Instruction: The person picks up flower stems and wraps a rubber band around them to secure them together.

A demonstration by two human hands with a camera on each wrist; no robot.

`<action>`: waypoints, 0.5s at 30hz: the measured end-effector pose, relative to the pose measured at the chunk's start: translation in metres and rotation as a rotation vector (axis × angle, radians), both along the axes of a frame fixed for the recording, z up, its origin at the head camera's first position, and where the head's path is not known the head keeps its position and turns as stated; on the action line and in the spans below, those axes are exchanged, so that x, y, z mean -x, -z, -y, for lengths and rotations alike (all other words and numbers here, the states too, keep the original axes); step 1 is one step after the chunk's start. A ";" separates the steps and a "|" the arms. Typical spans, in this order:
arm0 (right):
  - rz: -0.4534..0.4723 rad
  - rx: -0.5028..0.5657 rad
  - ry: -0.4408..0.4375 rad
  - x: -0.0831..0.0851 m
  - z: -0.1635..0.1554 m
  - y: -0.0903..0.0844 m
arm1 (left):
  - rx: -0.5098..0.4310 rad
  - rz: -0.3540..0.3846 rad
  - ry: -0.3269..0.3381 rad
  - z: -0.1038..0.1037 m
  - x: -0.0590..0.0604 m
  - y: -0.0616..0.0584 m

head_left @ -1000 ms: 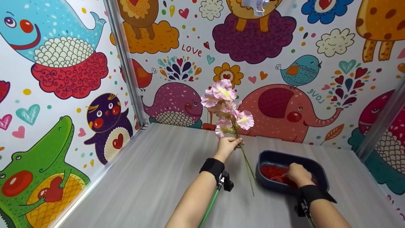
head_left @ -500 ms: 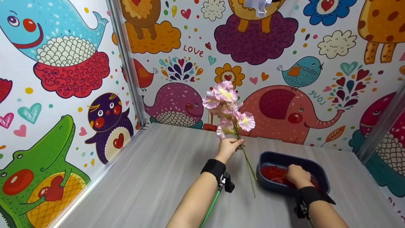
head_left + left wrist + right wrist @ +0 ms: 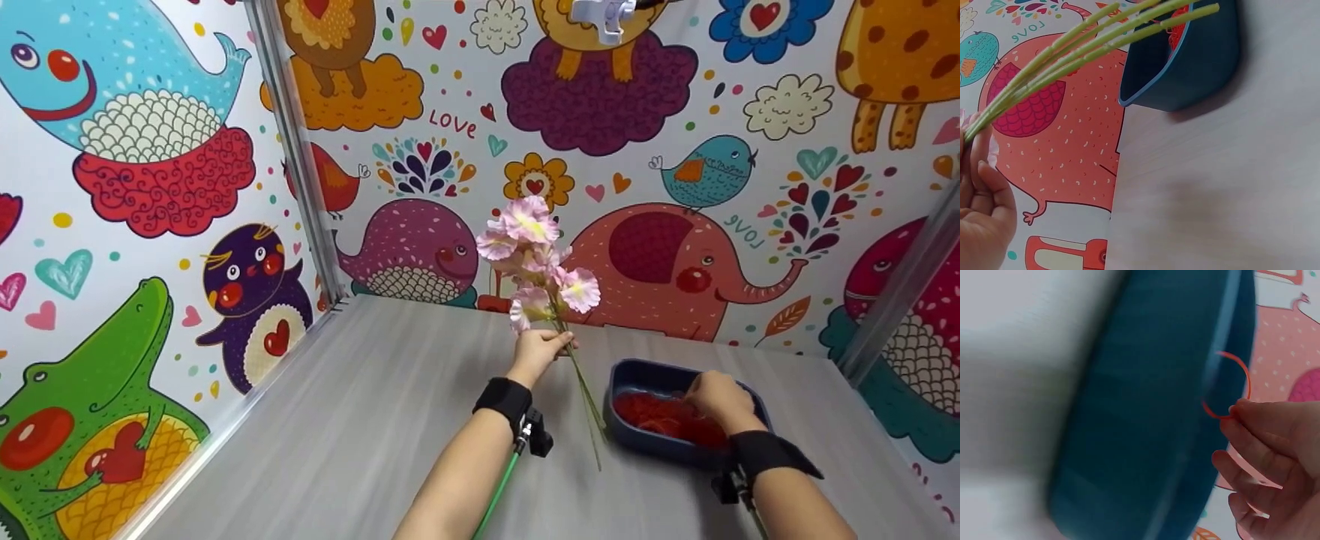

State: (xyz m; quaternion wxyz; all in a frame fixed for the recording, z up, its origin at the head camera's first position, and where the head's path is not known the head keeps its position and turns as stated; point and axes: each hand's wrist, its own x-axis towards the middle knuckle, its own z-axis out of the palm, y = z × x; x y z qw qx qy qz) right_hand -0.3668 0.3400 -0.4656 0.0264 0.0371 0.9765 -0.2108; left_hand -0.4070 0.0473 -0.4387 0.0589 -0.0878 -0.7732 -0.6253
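My left hand grips a small bunch of artificial flowers, with ruffled pink petals above the fingers. Their green stems slant down to the right, their cut ends spread beside the container in the left wrist view. A dark blue basin with rounded corners holds a heap of red rubber bands. Over its right part is my right hand. The right wrist view shows thumb and forefinger pinching one red rubber band, a thin loop partly hidden by the basin's rim.
Grey wood-grain tabletop lies under everything. Printed cartoon panels stand at the back and left, joined by a metal post. A white clip-like fixture hangs at the top. A green cable runs along the left forearm.
My right hand has risen and shifted slightly to the right from the heap of rubber bands, uncovering more of it. The left hand and flowers stay nearly in place.
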 end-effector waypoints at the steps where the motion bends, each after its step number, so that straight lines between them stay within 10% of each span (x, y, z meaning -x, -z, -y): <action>1: -0.010 0.012 -0.004 -0.001 -0.001 -0.004 | 0.003 0.006 -0.002 0.000 0.000 0.000; 15: -0.279 0.113 -0.216 -0.016 0.011 -0.053 | 0.002 0.014 -0.007 0.002 0.000 -0.004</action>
